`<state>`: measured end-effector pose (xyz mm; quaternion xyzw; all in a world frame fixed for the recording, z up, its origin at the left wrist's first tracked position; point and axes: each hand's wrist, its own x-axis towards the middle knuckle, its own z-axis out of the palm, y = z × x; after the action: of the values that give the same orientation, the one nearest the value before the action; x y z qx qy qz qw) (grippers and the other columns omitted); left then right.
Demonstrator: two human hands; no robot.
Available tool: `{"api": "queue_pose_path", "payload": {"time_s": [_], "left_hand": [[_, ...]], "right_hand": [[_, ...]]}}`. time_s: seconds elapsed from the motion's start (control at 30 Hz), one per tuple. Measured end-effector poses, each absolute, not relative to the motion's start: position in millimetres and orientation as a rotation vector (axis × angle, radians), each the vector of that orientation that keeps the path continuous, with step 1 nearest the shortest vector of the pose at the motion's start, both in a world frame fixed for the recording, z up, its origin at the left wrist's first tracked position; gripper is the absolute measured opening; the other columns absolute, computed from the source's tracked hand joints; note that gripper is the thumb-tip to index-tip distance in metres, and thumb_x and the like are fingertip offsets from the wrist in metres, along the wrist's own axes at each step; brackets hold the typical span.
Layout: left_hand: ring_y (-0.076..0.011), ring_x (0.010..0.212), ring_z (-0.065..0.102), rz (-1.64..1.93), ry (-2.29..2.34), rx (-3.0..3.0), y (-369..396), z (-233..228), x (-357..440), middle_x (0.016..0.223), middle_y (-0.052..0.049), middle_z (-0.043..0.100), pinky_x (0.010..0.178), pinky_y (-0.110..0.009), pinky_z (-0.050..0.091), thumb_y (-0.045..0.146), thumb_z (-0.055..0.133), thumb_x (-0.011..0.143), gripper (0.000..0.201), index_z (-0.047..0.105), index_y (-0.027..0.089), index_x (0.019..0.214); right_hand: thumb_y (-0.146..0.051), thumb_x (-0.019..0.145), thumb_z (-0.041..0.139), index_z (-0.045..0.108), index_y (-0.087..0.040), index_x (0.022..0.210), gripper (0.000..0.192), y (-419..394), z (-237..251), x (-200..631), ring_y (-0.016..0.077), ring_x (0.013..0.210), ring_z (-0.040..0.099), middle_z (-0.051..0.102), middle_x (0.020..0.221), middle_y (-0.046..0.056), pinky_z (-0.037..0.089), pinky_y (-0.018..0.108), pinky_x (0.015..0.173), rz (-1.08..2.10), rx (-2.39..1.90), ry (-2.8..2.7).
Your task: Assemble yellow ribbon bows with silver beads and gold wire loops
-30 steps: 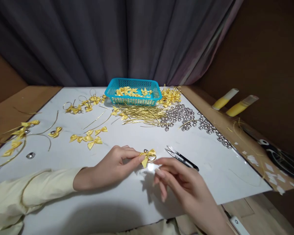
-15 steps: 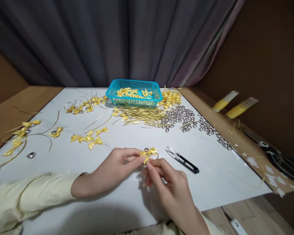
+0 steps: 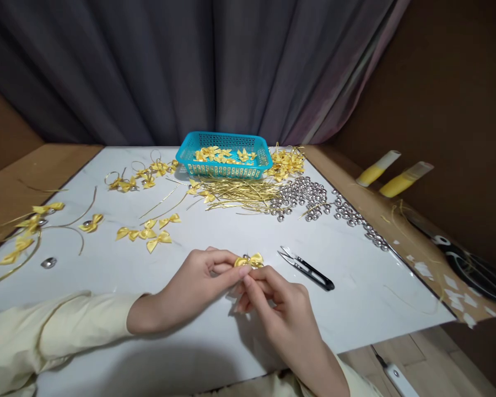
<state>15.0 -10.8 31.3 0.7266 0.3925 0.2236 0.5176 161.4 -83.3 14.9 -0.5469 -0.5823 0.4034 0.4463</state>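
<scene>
A small yellow satin bow (image 3: 254,259) is held over the front of the table, with a silvery bead (image 3: 246,256) showing at its top edge. My left hand (image 3: 202,281) pinches the bow from the left, thumb on its front. From the right, my right hand (image 3: 279,303) is closed with thumb and forefinger at the bow's lower edge. The fingers cover the lower part of the bow, and any cord there is mostly hidden. Black thread snips (image 3: 308,269) lie just right of my hands.
Behind stands a turquoise basket (image 3: 223,170) holding bows, with gold cords (image 3: 243,192) before it. Silvery beads (image 3: 301,193) spread to the right. Loose bows (image 3: 149,233) lie left. Scissors (image 3: 471,264) and two yellow-filled tubes (image 3: 407,179) rest on the right edge.
My right fingers have moved up and left, closer to my left thumb, and now cover more of the bow. The cord loop at its right is no longer clearly seen.
</scene>
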Motion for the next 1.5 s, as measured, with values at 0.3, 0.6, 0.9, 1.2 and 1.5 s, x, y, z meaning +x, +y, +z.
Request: {"api": "queue_pose_path", "payload": {"time_s": [0.3,0.6,0.9,1.2,1.5], "left_hand": [[-0.0145,0.067,0.048,0.713,0.889,2.005,-8.0,28.3,12.8,0.058,0.000,0.061,0.059,-0.023,0.039,0.029,0.055,0.086,0.025,0.068,0.016,0.069],[-0.0125,0.060,0.038,0.956,0.702,2.232,-8.7,14.7,10.6,0.051,0.005,0.056,0.067,-0.025,0.037,0.017,0.056,0.087,0.013,0.067,0.016,0.079],[-0.0080,0.049,0.032,1.052,0.587,2.284,-9.4,9.4,12.1,0.052,0.007,0.052,0.071,-0.027,0.035,0.016,0.056,0.088,0.015,0.063,0.014,0.075],[-0.0075,0.050,0.043,0.996,0.601,2.322,-5.2,-5.2,11.5,0.062,0.004,0.064,0.075,-0.029,0.036,0.014,0.052,0.089,0.015,0.061,0.015,0.076],[-0.0107,0.058,0.059,0.969,0.506,2.538,-4.3,-6.7,10.5,0.068,-0.001,0.068,0.078,-0.032,0.036,0.010,0.044,0.090,0.020,0.058,0.014,0.077]], "right_hand": [[-0.016,0.085,0.056,0.059,-0.017,0.084,0.003,-88.0,27.7,176.5,0.0119,0.063,0.060,0.066,0.073,0.002,0.048,0.020,0.056,0.469,-1.433,-1.551],[-0.014,0.079,0.062,0.062,-0.016,0.082,0.004,-77.2,15.8,173.3,0.0135,0.067,0.053,0.059,0.075,0.003,0.043,0.022,0.057,0.417,-1.412,-1.580],[-0.029,0.080,0.062,0.057,-0.017,0.078,0.013,-73.2,15.7,180.3,0.0126,0.071,0.050,0.057,0.080,0.001,0.040,0.024,0.066,1.033,-1.427,-1.335],[-0.034,0.081,0.066,0.051,-0.017,0.078,0.022,-72.8,18.9,191.2,0.0101,0.070,0.053,0.060,0.072,-0.001,0.037,0.022,0.068,1.602,-1.192,-1.059],[-0.038,0.082,0.062,0.063,-0.014,0.076,0.025,-72.4,37.2,196.0,0.0097,0.055,0.049,0.055,0.053,-0.002,0.037,0.024,0.062,1.530,-1.351,-1.369]]}}
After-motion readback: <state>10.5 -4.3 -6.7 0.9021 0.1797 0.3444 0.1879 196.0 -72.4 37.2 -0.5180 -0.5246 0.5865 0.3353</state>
